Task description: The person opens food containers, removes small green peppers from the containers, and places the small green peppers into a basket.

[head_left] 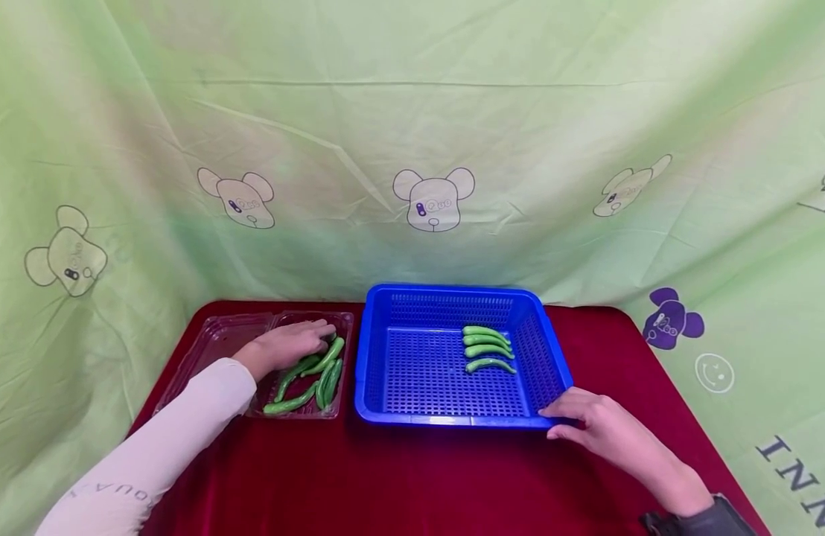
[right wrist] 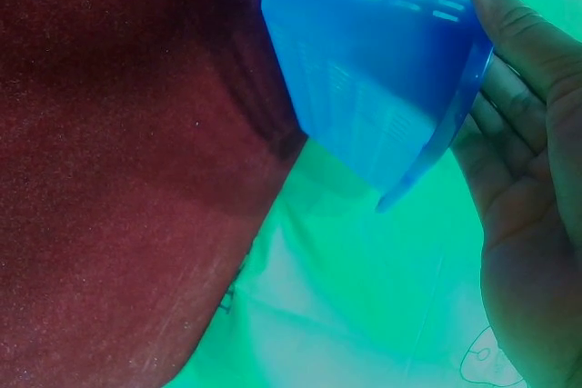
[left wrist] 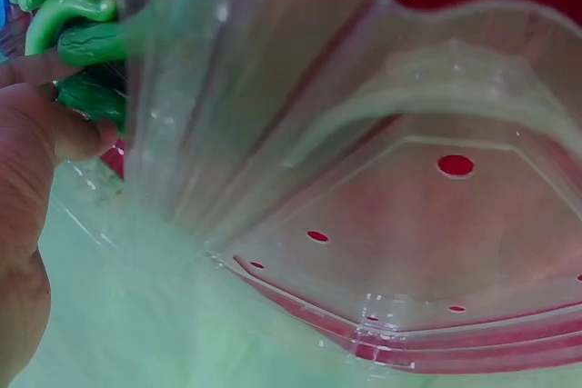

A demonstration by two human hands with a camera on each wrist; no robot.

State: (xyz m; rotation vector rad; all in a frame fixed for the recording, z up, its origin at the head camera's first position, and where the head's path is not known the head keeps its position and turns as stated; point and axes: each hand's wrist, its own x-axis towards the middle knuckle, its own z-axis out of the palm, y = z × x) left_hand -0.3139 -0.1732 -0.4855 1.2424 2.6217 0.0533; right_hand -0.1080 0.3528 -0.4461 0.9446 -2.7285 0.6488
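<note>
In the head view, the left hand (head_left: 297, 344) reaches into a clear plastic box (head_left: 298, 413) of several green peppers (head_left: 293, 403). The left wrist view shows its thumb and a finger around a dark green pepper (left wrist: 89, 97); the head view hides its fingertips. My right hand (head_left: 603, 424) holds the near right corner of a blue basket (head_left: 412, 420), thumb on the outside and fingers over the rim, as the right wrist view (right wrist: 532, 134) also shows. Several light green peppers (head_left: 488, 350) lie in a column on the right side of the basket floor.
The box's open transparent lid (head_left: 214, 342) lies to its left, large in the left wrist view. A dark red cloth (head_left: 412, 484) covers the table, and a pale green printed curtain (head_left: 332, 149) hangs behind and at both sides.
</note>
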